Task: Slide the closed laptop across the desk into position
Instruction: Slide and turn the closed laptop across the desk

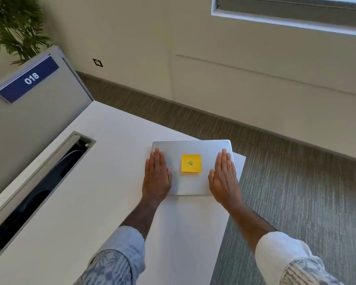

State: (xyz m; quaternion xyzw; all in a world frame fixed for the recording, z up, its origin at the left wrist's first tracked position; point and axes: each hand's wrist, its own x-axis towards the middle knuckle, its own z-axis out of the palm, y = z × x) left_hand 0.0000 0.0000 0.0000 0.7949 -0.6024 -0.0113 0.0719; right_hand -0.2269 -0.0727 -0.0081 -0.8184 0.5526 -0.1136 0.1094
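a long rectangular cable tray (29,194) is sunk into the white bench (95,202) at the left, framed in grey metal; its inside is dark, with black cables curled in it. behind it stands a grey partition (29,120) carrying a blue plate (29,79) marked 018, and a leafy green plant (14,23) rises beyond that.

the bench top is smooth, matt and white, with a sharp far right corner over grey striped carpet (296,192). the closed laptop (191,182) is a thin silver slab with rounded corners and a brushed metal look. it lies flat at that far right corner of the bench, its far right corner reaching past the bench edge. a square yellow sticky note (191,163) with a handwritten mark sits in the middle of the lid.

the left hand (157,177) lies palm down on the laptop's left edge, fingers straight and close together, pointing away from the person. the right hand (224,177) lies the same way on the right edge, flat and pressed on the lid, gripping nothing. both forearms are bare, with pale patterned sleeves (119,258) rolled up near the elbows.
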